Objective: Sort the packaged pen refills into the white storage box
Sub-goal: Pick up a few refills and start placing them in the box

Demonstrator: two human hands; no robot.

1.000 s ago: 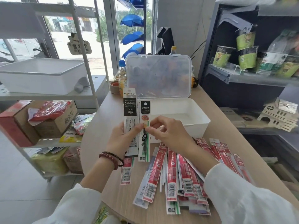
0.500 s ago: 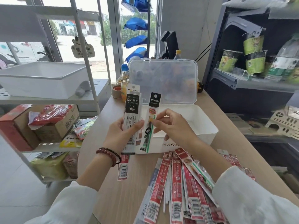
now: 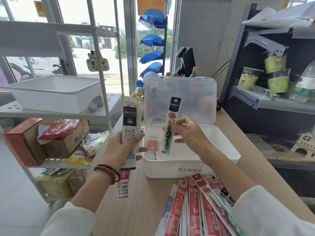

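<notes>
Pale wood worktop (image 3: 139,210) runs under both hands, its near edge lost behind the white sleeves. Just beyond the hands sits the white storage box (image 3: 172,165), open, with printed characters on its front wall below the right wrist. Its clear lid (image 3: 196,99) stands upright behind the right fingertips, and whatever is behind that plastic shows only as smears.

Under the right forearm lies a fan of red refill packs (image 3: 192,210), flat on the worktop. They overlap too much to count; their lower ends run out of view and the right sleeve covers some.

Now the left hand (image 3: 119,150), just left of the box. It grips a tall black-labelled pack (image 3: 129,120) upright, thumb across the front, fingers curled round it. The label reads DM-2018 and 0.5. White edges peek out behind it, so there may be more than one pack in that grip; hard to say. Below the left wrist a single red pack (image 3: 123,183) lies on the worktop, its upper part hidden by the hand and what it holds.

Over to the right hand (image 3: 190,133): thumb and fingertips pinch a slim black-topped refill pack (image 3: 171,123) near its middle, slightly tilted. Its lower end hangs over the open box. Whether it touches the floor of the box, I cannot tell, and its print is blurred.

Between the two hands, down in the box, lie a pink-labelled pack (image 3: 152,145) and a slim clear one beside it, partly cut off by the near wall.

Smallest of all: a dark red bead bracelet (image 3: 106,172) round the left wrist.
</notes>
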